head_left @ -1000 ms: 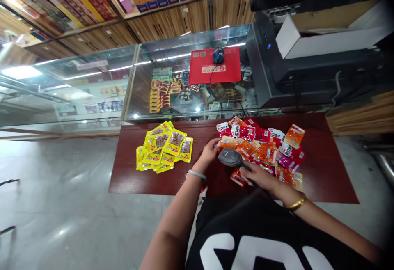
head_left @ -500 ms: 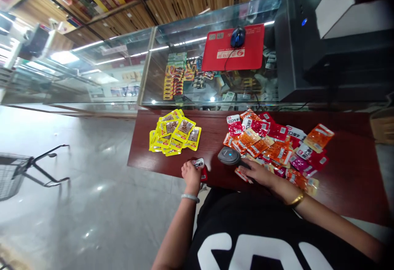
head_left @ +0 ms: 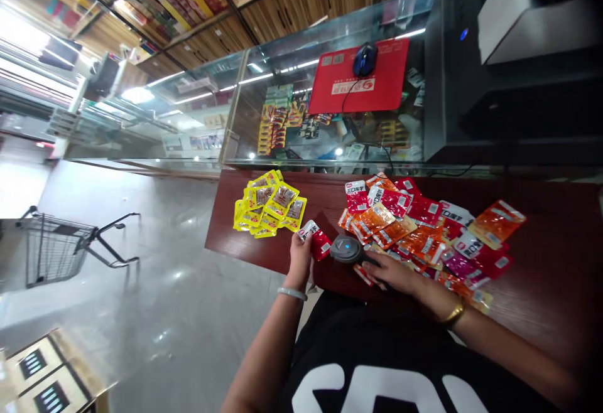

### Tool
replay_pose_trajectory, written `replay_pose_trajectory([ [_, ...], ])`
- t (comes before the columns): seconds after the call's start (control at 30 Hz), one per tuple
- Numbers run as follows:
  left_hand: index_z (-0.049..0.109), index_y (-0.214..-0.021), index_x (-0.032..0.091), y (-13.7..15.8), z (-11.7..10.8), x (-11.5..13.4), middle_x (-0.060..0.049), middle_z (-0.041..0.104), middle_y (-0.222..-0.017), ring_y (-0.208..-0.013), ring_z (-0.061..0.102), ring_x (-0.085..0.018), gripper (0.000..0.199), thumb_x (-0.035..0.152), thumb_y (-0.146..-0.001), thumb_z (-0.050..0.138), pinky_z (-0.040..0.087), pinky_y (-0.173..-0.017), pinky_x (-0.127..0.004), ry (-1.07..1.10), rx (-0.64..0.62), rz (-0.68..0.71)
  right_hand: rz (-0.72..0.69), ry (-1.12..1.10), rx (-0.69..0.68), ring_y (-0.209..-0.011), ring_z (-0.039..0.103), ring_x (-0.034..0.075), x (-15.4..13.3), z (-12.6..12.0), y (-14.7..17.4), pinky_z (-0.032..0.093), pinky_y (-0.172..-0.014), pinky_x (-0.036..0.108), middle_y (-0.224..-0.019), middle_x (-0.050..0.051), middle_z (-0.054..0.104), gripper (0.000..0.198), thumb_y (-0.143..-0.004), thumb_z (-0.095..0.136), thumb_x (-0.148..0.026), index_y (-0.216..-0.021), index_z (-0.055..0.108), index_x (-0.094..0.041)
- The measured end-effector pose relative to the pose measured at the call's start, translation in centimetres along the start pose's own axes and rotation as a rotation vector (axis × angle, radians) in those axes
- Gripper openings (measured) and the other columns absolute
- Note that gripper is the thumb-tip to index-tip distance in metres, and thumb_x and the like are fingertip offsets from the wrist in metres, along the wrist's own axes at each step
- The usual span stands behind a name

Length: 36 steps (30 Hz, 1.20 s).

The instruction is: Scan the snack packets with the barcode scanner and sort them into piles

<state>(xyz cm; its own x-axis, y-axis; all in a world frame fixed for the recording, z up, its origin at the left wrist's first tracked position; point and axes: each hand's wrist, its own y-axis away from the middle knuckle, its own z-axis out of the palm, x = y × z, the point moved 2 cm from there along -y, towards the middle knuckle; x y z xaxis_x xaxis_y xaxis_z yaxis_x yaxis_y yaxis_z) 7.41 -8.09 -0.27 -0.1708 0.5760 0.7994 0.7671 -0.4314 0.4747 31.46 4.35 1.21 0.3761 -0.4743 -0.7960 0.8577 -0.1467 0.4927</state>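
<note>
My left hand (head_left: 300,257) pinches a red-and-white snack packet (head_left: 320,243) by its white end, the packet's red end turned toward the scanner. Wrapped around the handle of a grey barcode scanner (head_left: 347,248) is my right hand (head_left: 389,272); a blue light shows on the scanner's head. Beyond the left hand lies a pile of yellow snack packets (head_left: 271,204). To the right, a loose heap of orange, red and purple snack packets (head_left: 419,231) spreads over the dark red tabletop (head_left: 541,294). One packet is partly hidden under my right hand.
Behind the tabletop stands a glass display counter (head_left: 282,149), bearing a red mat (head_left: 330,96) and a computer mouse (head_left: 364,59). A large black device (head_left: 518,118) is at the right. On the floor at left are a shopping cart (head_left: 59,250) and cartons (head_left: 51,375).
My left hand has lifted and turned the red packet, bringing more of it into sight near the scanner. The right hand still holds the scanner in nearly the same place. The view has shifted left.
</note>
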Motion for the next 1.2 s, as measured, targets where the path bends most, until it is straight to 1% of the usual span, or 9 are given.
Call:
replay_pose_trajectory([
  [0.17,0.056,-0.104,0.016,0.0,1.3,2.0,-0.007,0.068,-0.099,-0.087,0.065,-0.016,0.042,0.049,-0.08,0.066,0.052,-0.081,-0.029,0.136,-0.045,-0.009,-0.011,0.022,0.018,-0.042,0.041,0.009,-1.4,-0.4,1.0,0.034,-0.041,0.023,-0.057,-0.007,0.046,0.062,-0.081,0.055,-0.075,-0.105,0.06,-0.018],
  [0.43,0.06,-0.098,0.015,-2.1,2.5,3.1,-0.005,0.068,-0.081,-0.076,0.064,-0.016,0.043,0.054,-0.079,0.066,0.051,-0.07,-0.028,-0.019,-0.147,0.023,-0.001,0.007,0.169,-0.041,0.043,0.01,0.1,1.0,1.5,0.034,-0.043,0.024,-0.058,-0.005,0.052,0.064,-0.083,0.054,-0.074,-0.113,0.06,-0.019],
  [0.63,0.059,-0.095,0.016,-4.6,1.9,2.9,0.001,0.062,-0.072,-0.065,0.059,-0.012,0.04,0.052,-0.079,0.067,0.05,-0.064,-0.027,-0.039,-0.279,0.053,-0.023,0.008,0.329,-0.045,0.044,0.011,0.3,5.1,0.9,0.032,-0.044,0.023,-0.06,-0.005,0.05,0.053,-0.085,0.054,-0.07,-0.105,0.059,-0.021],
  [0.8,0.059,-0.099,0.014,-6.6,0.6,2.8,-0.005,0.067,-0.081,-0.072,0.063,-0.014,0.037,0.044,-0.08,0.069,0.052,-0.067,-0.027,0.006,-0.429,0.055,-0.018,-0.002,0.498,-0.044,0.04,0.01,0.1,9.2,0.1,0.031,-0.044,0.024,-0.057,-0.006,0.047,0.056,-0.083,0.054,-0.073,-0.102,0.056,-0.021],
  [0.93,0.058,-0.104,0.014,-6.1,2.1,3.3,-0.006,0.07,-0.09,-0.076,0.065,-0.015,0.037,0.04,-0.08,0.07,0.053,-0.069,-0.026,0.075,-0.539,-0.005,0.012,-0.062,0.64,-0.044,0.04,0.01,-0.1,12.1,0.0,0.033,-0.046,0.025,-0.057,-0.007,0.047,0.055,-0.08,0.057,-0.074,-0.097,0.055,-0.022],
  [1.03,0.057,-0.112,0.013,-4.9,3.8,4.0,-0.008,0.071,-0.093,-0.076,0.066,-0.016,0.04,0.038,-0.082,0.069,0.054,-0.068,-0.028,0.132,-0.778,-0.083,0.023,-0.11,0.69,-0.044,0.04,0.011,-0.1,13.4,-0.1,0.031,-0.044,0.024,-0.055,-0.008,0.044,0.054,-0.081,0.057,-0.073,-0.098,0.054,-0.022],
  [1.1,0.057,-0.114,0.014,-5.0,3.2,4.5,-0.01,0.07,-0.097,-0.083,0.067,-0.017,0.038,0.034,-0.083,0.068,0.055,-0.074,-0.031,0.078,-0.823,-0.011,0.023,-0.119,0.681,-0.044,0.04,0.011,-0.1,13.4,-0.5,0.031,-0.044,0.024,-0.055,-0.008,0.044,0.055,-0.081,0.057,-0.073,-0.1,0.054,-0.022],
  [1.13,0.059,-0.112,0.015,-5.4,2.2,4.7,-0.01,0.07,-0.1,-0.087,0.067,-0.019,0.036,0.031,-0.082,0.069,0.054,-0.08,-0.034,0.0,-0.781,0.071,0.025,-0.117,0.67,-0.044,0.04,0.011,-0.1,13.2,-0.8,0.031,-0.044,0.024,-0.055,-0.008,0.044,0.056,-0.08,0.057,-0.073,-0.101,0.054,-0.022],
  [1.2,0.061,-0.108,0.016,-6.9,-1.0,4.9,-0.012,0.069,-0.103,-0.099,0.065,-0.023,0.031,0.027,-0.08,0.07,0.05,-0.093,-0.04,-0.242,-0.607,0.277,0.035,-0.098,0.636,-0.042,0.041,0.01,-0.5,12.7,-1.7,0.032,-0.044,0.024,-0.054,-0.009,0.045,0.057,-0.08,0.057,-0.074,-0.102,0.054,-0.021],
])
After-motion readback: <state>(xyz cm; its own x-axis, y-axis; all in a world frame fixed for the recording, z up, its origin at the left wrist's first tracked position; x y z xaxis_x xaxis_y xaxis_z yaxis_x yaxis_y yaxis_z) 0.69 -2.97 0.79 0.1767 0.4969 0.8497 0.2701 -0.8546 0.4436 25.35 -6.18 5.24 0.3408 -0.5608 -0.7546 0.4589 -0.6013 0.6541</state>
